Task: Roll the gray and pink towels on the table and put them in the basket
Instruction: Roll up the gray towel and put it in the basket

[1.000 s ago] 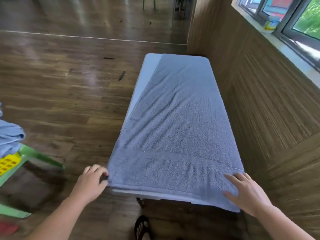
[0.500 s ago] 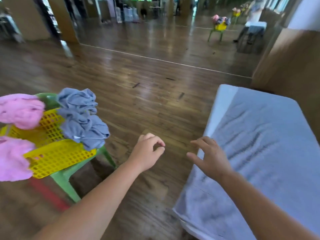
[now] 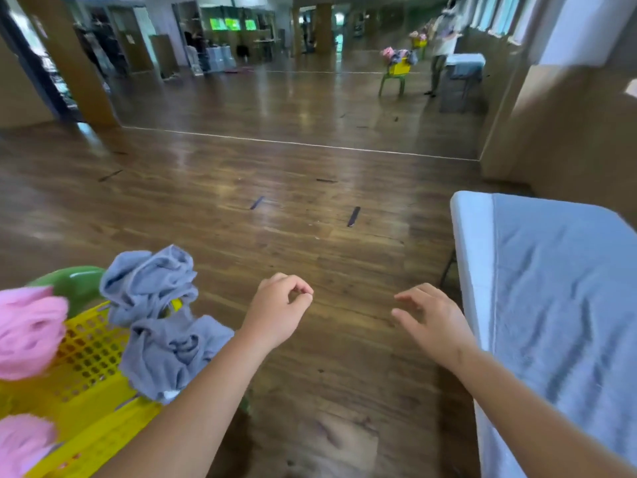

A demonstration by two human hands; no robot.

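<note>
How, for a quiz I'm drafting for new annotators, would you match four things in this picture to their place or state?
Things:
1. spread gray towel
2. crumpled gray towels
3. pink towels
4. right hand

Places or states:
A. empty, fingers spread, beside the table's edge
B. lying flat on the table
C. heaped at the right side of the yellow basket
D. bunched at the basket's left side, by the frame's left edge

Pairs: 1-B, 2-C, 3-D, 4-A.
</note>
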